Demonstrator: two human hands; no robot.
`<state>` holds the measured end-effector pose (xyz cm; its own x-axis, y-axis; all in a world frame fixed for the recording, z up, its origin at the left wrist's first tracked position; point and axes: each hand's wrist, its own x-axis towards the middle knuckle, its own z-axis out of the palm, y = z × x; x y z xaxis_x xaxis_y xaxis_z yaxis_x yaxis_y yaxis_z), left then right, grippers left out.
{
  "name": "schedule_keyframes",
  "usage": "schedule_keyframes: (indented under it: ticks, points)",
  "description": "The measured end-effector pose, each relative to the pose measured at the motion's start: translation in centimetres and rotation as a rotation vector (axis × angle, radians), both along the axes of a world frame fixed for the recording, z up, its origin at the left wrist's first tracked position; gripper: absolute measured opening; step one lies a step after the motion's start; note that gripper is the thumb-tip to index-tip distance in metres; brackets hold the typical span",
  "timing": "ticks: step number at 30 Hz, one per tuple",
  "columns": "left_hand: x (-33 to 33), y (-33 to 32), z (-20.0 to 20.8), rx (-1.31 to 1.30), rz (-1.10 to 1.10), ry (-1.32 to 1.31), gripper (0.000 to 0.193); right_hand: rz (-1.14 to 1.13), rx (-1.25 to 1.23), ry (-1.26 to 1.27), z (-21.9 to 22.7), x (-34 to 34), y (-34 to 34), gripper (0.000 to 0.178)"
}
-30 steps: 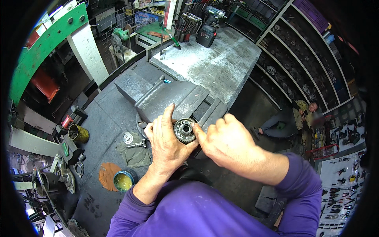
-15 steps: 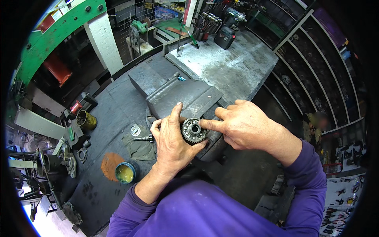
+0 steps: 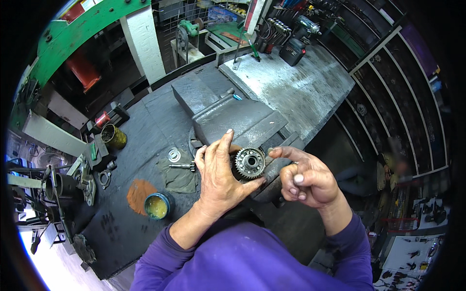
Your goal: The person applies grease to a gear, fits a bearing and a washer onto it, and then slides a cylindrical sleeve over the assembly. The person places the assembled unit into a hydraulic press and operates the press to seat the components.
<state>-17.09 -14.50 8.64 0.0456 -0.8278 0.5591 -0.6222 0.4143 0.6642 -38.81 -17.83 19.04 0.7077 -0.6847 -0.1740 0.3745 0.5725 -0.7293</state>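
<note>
My left hand [image 3: 213, 177] is curled around the left side of a round metal gear assembly [image 3: 244, 168], index finger raised above it and thumb beneath. The gear's face, with a hollow hub and a ring of rounded parts, is turned toward me. My right hand [image 3: 313, 182] is just right of the gear, palm partly up and holding nothing visible. Its index finger points at the gear's rim; the other fingers are bent. Behind both hands stands a large grey bench vise [image 3: 238, 116]. Whether the gear touches it, I cannot tell.
Left of my hands, a toothed shaft [image 3: 182, 166] lies on a dark cloth [image 3: 179, 182] beside thin metal rings [image 3: 174, 154]. Nearer are a tub of yellow grease [image 3: 158, 205] and a brown pad [image 3: 140, 196]. A stained can [image 3: 114, 137] stands farther left. Shelving [image 3: 388, 92] lines the right.
My right hand has drawn back from the gear's face, turned palm up and dropped lower. My left hand keeps its hold. The whole view has shifted slightly.
</note>
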Motion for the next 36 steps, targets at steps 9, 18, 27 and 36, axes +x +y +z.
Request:
schedule_keyframes:
  ticks: [9,18,27,36]
  points:
    - [1.5,1.5,-0.8,-0.003,-0.036,0.064,0.129,0.133,-0.388,0.712,0.8,2.4,0.0,0.071]
    - [1.3,0.7,-1.0,0.016,-0.060,0.111,0.120,0.366,-1.261,1.400,3.3,5.7,-0.8,0.062]
    - [2.2,0.3,-0.1,0.137,-0.127,0.097,0.128,0.652,-1.645,1.442,5.0,5.8,-0.6,0.060]
    - [4.4,-1.1,0.8,0.218,-0.347,0.039,0.126,0.793,-1.698,1.321,7.5,4.1,-2.0,0.066]
